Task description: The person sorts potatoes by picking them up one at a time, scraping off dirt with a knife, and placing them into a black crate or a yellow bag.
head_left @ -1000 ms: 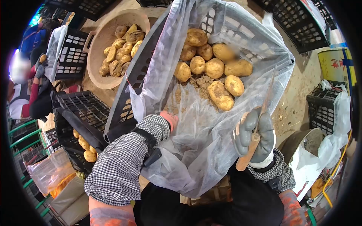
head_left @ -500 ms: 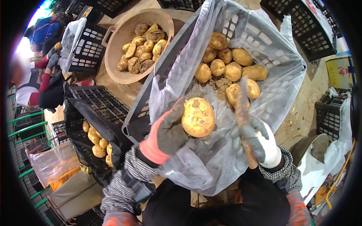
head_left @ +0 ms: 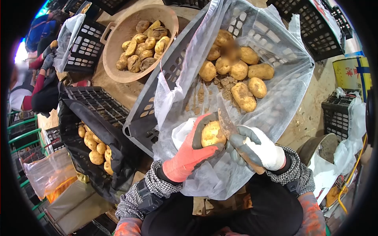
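My left hand (head_left: pixel 193 151), in a red and grey glove, is wrapped around a yellow potato (head_left: pixel 213 133). My right hand (head_left: pixel 260 147), in a white and grey glove, grips a knife (head_left: pixel 226 124) with a dirt-stained blade and a brown handle. The blade stands upright along the potato's right side. Both hands are above the near end of a crate (head_left: pixel 136 124) lined with white translucent sheet (head_left: pixel 289 94). Farther inside it lie several potatoes (head_left: pixel 244 98) and loose soil (head_left: pixel 226 88). A blurred brown shape (head_left: pixel 231 52) overlaps the potatoes at the back.
A round tan tub (head_left: pixel 112 65) holding cut and damaged potatoes stands beyond the crate to the left. Nearer on the left, a black-lined crate (head_left: pixel 75 114) contains more potatoes. Another person (head_left: pixel 35 86) works at the far left. A bucket (head_left: pixel 315 147) stands at right.
My left hand has turned over, and its potato now meets the knife blade. The knife has shifted left. A blurred brown shape has appeared over the potatoes at the back.
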The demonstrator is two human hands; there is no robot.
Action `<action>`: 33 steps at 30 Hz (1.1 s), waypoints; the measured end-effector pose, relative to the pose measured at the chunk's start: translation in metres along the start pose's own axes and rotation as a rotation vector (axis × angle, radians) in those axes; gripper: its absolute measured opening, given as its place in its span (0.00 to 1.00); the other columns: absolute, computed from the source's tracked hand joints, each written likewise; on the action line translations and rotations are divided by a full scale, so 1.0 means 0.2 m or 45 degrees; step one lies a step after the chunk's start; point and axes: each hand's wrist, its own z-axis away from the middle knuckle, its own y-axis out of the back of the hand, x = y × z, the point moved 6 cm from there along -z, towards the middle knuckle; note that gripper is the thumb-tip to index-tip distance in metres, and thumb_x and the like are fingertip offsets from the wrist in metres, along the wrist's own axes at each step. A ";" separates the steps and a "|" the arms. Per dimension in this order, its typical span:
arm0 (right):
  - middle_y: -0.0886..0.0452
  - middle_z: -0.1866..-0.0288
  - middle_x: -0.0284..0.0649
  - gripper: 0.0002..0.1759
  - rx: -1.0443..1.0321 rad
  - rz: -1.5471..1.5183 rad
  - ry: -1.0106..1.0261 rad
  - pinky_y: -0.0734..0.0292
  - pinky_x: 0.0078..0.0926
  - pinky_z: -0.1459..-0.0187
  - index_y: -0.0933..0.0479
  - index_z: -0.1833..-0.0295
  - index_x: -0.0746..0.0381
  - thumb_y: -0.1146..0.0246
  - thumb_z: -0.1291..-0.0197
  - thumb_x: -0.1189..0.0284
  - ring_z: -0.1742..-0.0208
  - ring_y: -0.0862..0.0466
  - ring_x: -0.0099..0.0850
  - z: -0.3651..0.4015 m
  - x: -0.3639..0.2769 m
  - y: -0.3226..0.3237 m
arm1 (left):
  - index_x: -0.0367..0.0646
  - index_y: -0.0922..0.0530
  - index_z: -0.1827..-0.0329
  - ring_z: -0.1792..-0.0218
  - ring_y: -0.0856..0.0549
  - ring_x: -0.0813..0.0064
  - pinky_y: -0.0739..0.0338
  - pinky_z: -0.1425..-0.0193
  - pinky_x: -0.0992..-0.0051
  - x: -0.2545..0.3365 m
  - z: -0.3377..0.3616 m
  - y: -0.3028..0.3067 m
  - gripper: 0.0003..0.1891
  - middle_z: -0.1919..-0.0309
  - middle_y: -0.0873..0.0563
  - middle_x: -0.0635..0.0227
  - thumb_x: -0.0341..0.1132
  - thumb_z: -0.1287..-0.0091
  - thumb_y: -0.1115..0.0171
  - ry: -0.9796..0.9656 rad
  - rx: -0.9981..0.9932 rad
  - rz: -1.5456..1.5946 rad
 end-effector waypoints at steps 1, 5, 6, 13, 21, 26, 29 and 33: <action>0.22 0.67 0.36 0.22 0.005 -0.004 -0.006 0.27 0.22 0.67 0.28 0.45 0.69 0.48 0.34 0.62 0.69 0.24 0.23 0.00 -0.02 0.00 | 0.43 0.44 0.26 0.37 0.29 0.75 0.35 0.33 0.74 0.01 0.00 -0.02 0.41 0.38 0.29 0.67 0.25 0.44 0.36 0.036 -0.009 -0.043; 0.21 0.64 0.36 0.26 -0.063 0.187 0.011 0.26 0.21 0.69 0.31 0.37 0.68 0.46 0.35 0.63 0.70 0.23 0.22 0.01 0.03 0.02 | 0.42 0.43 0.27 0.36 0.30 0.75 0.35 0.33 0.74 0.00 0.00 -0.03 0.39 0.37 0.30 0.66 0.26 0.44 0.36 0.048 -0.009 -0.032; 0.20 0.63 0.37 0.26 0.006 0.066 0.195 0.26 0.20 0.69 0.32 0.36 0.68 0.46 0.35 0.64 0.71 0.22 0.22 0.01 0.03 0.03 | 0.42 0.43 0.27 0.36 0.30 0.75 0.35 0.33 0.74 0.00 0.00 -0.02 0.39 0.37 0.30 0.66 0.26 0.44 0.36 0.045 -0.013 -0.036; 0.21 0.64 0.39 0.18 0.140 -0.300 0.398 0.28 0.20 0.69 0.30 0.54 0.66 0.43 0.33 0.60 0.71 0.23 0.23 -0.02 0.00 0.05 | 0.37 0.36 0.32 0.43 0.22 0.69 0.29 0.38 0.71 -0.01 -0.03 0.00 0.25 0.40 0.26 0.59 0.44 0.26 0.51 -0.055 -0.053 0.502; 0.21 0.64 0.39 0.16 0.120 -0.530 0.314 0.28 0.21 0.71 0.30 0.53 0.65 0.43 0.32 0.61 0.71 0.23 0.24 0.00 -0.04 0.02 | 0.38 0.39 0.30 0.37 0.27 0.70 0.30 0.35 0.70 0.03 -0.04 -0.01 0.31 0.35 0.31 0.59 0.37 0.33 0.38 -0.054 0.098 0.158; 0.23 0.71 0.34 0.15 0.259 -0.561 0.463 0.30 0.19 0.73 0.29 0.55 0.63 0.42 0.34 0.61 0.74 0.25 0.21 0.01 -0.01 0.02 | 0.41 0.41 0.28 0.32 0.34 0.70 0.40 0.29 0.70 0.03 -0.03 -0.03 0.45 0.31 0.38 0.63 0.28 0.51 0.28 -0.273 -0.004 -0.292; 0.26 0.74 0.32 0.16 0.150 0.056 -0.018 0.32 0.19 0.74 0.28 0.54 0.65 0.44 0.35 0.62 0.75 0.27 0.19 0.00 -0.02 0.01 | 0.40 0.37 0.31 0.32 0.34 0.65 0.40 0.29 0.68 0.04 -0.03 0.01 0.42 0.33 0.35 0.61 0.29 0.53 0.28 -0.287 0.136 -0.540; 0.27 0.75 0.32 0.18 0.133 0.096 0.037 0.33 0.21 0.73 0.28 0.51 0.67 0.47 0.35 0.63 0.76 0.29 0.19 0.00 -0.04 0.01 | 0.39 0.34 0.33 0.34 0.33 0.62 0.40 0.29 0.67 0.08 -0.03 0.00 0.42 0.37 0.33 0.58 0.30 0.56 0.27 -0.362 0.160 -0.645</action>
